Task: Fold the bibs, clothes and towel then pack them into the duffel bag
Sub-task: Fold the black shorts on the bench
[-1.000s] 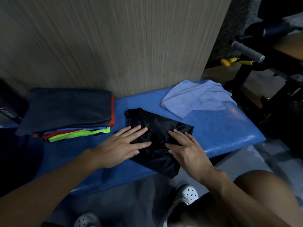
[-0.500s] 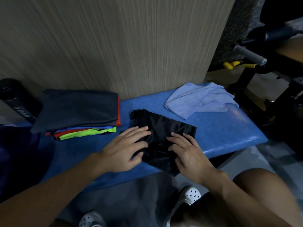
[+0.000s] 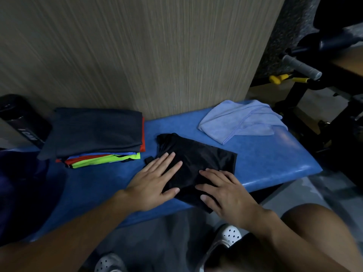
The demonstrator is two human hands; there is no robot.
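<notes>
Hands: left hand point(image 3: 155, 181) and right hand point(image 3: 225, 193) are laid flat, fingers spread, pressed on the black garment point(image 3: 198, 160); nothing is pinched.
Garment: folded small, kept at the bench point(image 3: 265, 163) front edge.
Done: folded stack point(image 3: 98, 132) is seen back left.
Left: light-blue towel point(image 3: 239, 122), heaped at the back right corner, is unfolded; packing is judged not begun.

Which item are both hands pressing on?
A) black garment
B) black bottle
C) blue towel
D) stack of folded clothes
A: the left hand and the right hand both lie flat, fingers straight, on the black garment. The blue towel lies apart from them, untouched.
</notes>
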